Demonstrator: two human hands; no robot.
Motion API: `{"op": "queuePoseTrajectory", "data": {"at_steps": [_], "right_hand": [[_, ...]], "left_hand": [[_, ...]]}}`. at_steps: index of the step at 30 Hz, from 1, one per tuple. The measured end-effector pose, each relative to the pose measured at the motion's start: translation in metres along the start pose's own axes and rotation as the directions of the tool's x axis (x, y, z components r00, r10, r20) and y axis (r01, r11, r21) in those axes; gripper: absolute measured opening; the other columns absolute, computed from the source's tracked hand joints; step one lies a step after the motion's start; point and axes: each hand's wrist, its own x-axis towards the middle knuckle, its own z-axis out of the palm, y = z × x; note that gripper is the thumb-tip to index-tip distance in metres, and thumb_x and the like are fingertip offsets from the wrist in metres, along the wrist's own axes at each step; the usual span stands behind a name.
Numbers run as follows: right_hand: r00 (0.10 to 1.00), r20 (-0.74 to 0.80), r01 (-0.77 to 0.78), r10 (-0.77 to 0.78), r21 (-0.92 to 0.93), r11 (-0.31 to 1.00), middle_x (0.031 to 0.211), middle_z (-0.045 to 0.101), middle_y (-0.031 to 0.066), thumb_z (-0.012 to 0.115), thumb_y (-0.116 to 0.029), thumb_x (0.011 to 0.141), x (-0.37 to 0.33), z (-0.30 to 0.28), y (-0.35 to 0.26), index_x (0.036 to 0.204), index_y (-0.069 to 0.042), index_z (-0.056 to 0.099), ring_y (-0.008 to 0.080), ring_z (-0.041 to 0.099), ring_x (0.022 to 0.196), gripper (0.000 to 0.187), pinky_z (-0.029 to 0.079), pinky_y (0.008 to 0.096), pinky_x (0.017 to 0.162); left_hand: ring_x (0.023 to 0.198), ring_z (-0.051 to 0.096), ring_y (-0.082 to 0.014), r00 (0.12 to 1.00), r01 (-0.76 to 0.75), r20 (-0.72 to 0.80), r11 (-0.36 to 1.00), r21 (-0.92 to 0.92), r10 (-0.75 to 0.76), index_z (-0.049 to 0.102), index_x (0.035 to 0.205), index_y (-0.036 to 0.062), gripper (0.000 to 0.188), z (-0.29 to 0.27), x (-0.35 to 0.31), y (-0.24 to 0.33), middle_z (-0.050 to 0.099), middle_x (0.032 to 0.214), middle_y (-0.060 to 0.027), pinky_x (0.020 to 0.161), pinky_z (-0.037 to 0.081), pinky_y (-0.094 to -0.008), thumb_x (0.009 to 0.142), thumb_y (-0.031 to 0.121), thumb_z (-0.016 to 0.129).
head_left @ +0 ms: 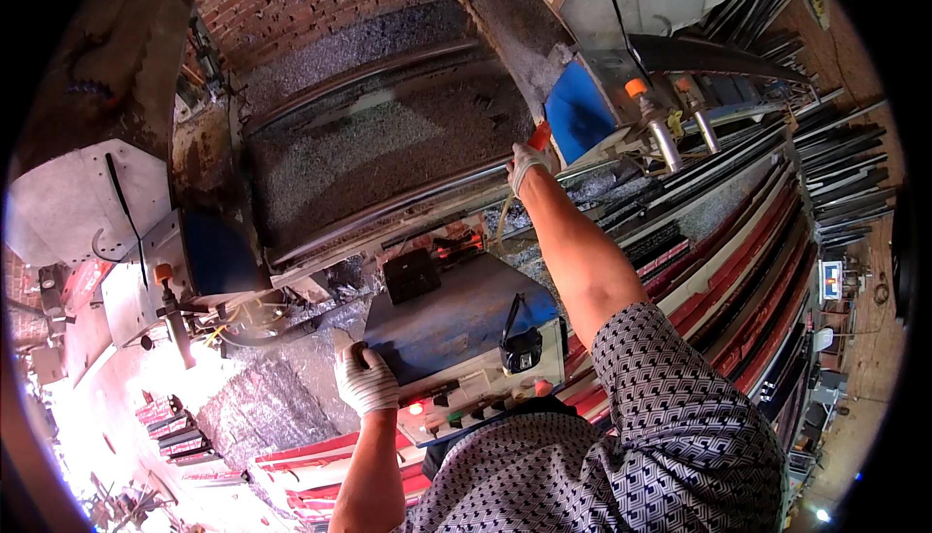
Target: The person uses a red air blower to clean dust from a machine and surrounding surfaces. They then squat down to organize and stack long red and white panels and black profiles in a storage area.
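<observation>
My right hand (528,168), in a white glove, reaches far forward over the machine's front rail. Its fingers are closed round a red tool (540,135), and a thin yellowish hose (504,216) hangs below the hand. The exact kind of tool cannot be made out. My left hand (367,382), in a striped white glove, is beside the left corner of a blue-topped control box (456,315). Its fingers are curled, with a small pale piece (342,340) showing at their tips. Metal shavings (379,149) cover the bed beyond the rail.
A black device with a strap (521,349) and a black box (411,276) sit on the control box. Pneumatic clamps (665,143) with orange caps stand at right, another clamp (175,324) at left. Long profiles (733,300) lie stacked at right. Glare whitens the lower left.
</observation>
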Motion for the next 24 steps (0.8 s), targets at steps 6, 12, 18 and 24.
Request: {"op": "queuePoseTrajectory", "data": {"at_steps": [6, 12, 18, 24], "right_hand": [[0.981, 0.172, -0.102, 0.090, 0.062, 0.993, 0.097, 0.056, 0.0079, 0.057, -0.019, 0.092, -0.056, 0.016, 0.006, 0.117, -0.015, 0.049, 0.0227, 0.057, 0.089, 0.027, 0.048, 0.0419, 0.079], [0.973, 0.155, -0.182, 0.169, 0.076, 0.980, 0.090, 0.052, 0.0075, 0.050, -0.016, 0.094, -0.065, 0.017, -0.010, 0.107, -0.012, 0.050, 0.0234, 0.056, 0.091, 0.014, 0.046, 0.0417, 0.085], [0.983, 0.135, -0.134, 0.126, 0.055, 0.989, 0.097, 0.053, 0.0053, 0.050, -0.018, 0.093, -0.066, 0.024, -0.009, 0.112, -0.016, 0.051, 0.0223, 0.056, 0.094, 0.019, 0.046, 0.0424, 0.085], [0.995, 0.088, -0.049, 0.048, 0.019, 0.999, 0.103, 0.055, 0.0031, 0.051, -0.021, 0.091, -0.067, 0.024, -0.007, 0.117, -0.021, 0.051, 0.0213, 0.055, 0.097, 0.025, 0.045, 0.0432, 0.085]], "left_hand": [[0.088, 0.062, -0.0344, 1.000, 0.018, -0.025, 0.998, 0.053, -0.017, 0.067, 0.097, 0.0043, 0.020, -0.011, 0.002, -0.004, 0.065, 0.095, -0.0161, 0.082, 0.048, -0.0419, 0.088, 0.014, 0.052], [0.090, 0.062, -0.0344, 1.000, 0.013, -0.015, 0.999, 0.053, -0.013, 0.066, 0.097, 0.0042, 0.020, -0.011, 0.001, -0.003, 0.065, 0.096, -0.0161, 0.082, 0.048, -0.0421, 0.088, 0.015, 0.052], [0.090, 0.061, -0.0345, 1.000, 0.003, -0.019, 0.999, 0.035, -0.003, 0.066, 0.097, 0.0036, 0.020, -0.012, 0.001, -0.002, 0.064, 0.096, -0.0161, 0.083, 0.048, -0.0425, 0.089, 0.015, 0.052], [0.089, 0.061, -0.0338, 1.000, 0.019, -0.022, 1.000, 0.012, -0.018, 0.066, 0.096, 0.0035, 0.019, -0.008, 0.001, -0.006, 0.064, 0.095, -0.0159, 0.082, 0.048, -0.0418, 0.089, 0.014, 0.053]]}}
